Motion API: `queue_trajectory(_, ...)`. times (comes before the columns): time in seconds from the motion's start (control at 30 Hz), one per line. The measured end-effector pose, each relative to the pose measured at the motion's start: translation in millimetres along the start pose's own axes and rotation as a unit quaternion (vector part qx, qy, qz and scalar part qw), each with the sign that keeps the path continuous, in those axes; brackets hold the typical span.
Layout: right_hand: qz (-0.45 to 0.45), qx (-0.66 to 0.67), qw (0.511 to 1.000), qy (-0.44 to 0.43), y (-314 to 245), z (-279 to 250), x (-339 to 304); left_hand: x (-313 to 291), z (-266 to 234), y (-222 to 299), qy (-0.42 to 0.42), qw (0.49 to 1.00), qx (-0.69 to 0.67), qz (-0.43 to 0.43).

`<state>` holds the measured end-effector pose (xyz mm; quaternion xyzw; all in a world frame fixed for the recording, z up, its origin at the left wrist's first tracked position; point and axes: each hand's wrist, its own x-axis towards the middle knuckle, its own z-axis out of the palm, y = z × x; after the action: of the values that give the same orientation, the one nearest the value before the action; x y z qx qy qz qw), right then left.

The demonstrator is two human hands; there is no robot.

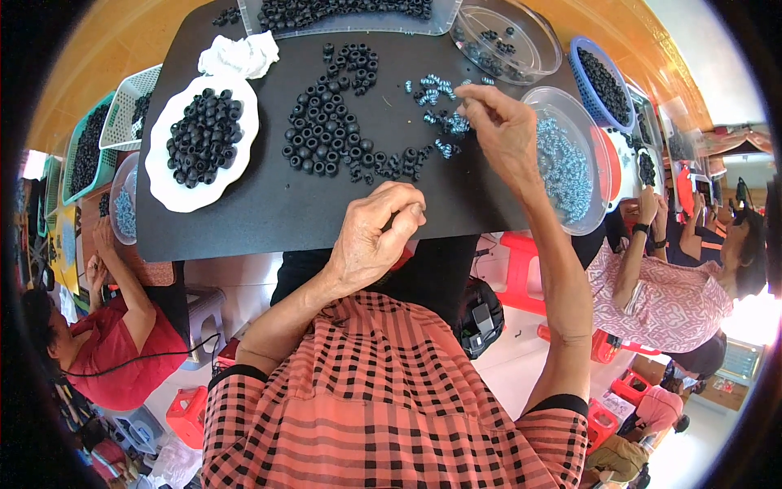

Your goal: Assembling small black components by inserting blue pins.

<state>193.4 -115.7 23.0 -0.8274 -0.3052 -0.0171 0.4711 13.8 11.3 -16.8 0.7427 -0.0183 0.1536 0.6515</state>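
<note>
At the front edge of the dark table (326, 224), my left hand (368, 236) is closed, thumb against curled fingers. What it holds, if anything, is hidden. My right hand (507, 134) reaches over loose blue coil-shaped pieces (432, 91), with thumb and fingers bent together in a pinch. Anything between those fingertips is too small to make out. Between the hands, smaller black pieces (399, 165) lie in a short band. Farther left spreads a patch of round black pieces with holes (322, 134). Beside my right wrist stands a clear round tub (604, 183) of blue coils (564, 175).
A white scalloped plate (160, 167) heaped with black pieces (204, 134) stands left, below a crumpled white cloth (239, 55). Clear containers (448, 18) line the far edge. A blue basket (577, 63) stands right. People work at both sides: a red sleeve (122, 359), a patterned shirt (668, 293).
</note>
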Motion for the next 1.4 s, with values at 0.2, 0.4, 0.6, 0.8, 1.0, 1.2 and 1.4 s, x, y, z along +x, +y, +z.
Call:
queue_trajectory(0.2, 0.001, 0.023, 0.999, -0.039, -18, 7, -27, -4, 1, 7, -0.001, 1.000, 0.010, -0.009)
queue_trajectory(0.4, -0.143, -0.038, 0.982, -0.113, -19, 23, -43, -11, 5, 17, -0.022, 0.999, -0.011, -0.021)
queue_trajectory(0.6, -0.094, -0.011, 0.993, -0.067, -16, 21, -46, -10, 0, 15, -0.003, 1.000, -0.010, -0.030)
queue_trajectory(0.8, -0.109, 0.038, 0.992, -0.054, -21, 28, -58, 7, -15, 15, 0.077, 0.994, 0.066, 0.035)
queue_trajectory(1.0, -0.136, -0.057, 0.988, -0.048, -15, 36, -66, 40, -35, 15, 0.047, 0.949, 0.282, 0.136)
queue_trajectory(1.2, -0.108, 0.003, 0.994, 0.016, -18, 35, -66, 64, -38, 9, -0.016, 0.916, 0.381, 0.121)
queue_trajectory(1.4, -0.115, 0.033, 0.992, 0.040, -12, 35, -65, 74, -33, 2, -0.060, 0.871, 0.468, 0.139)
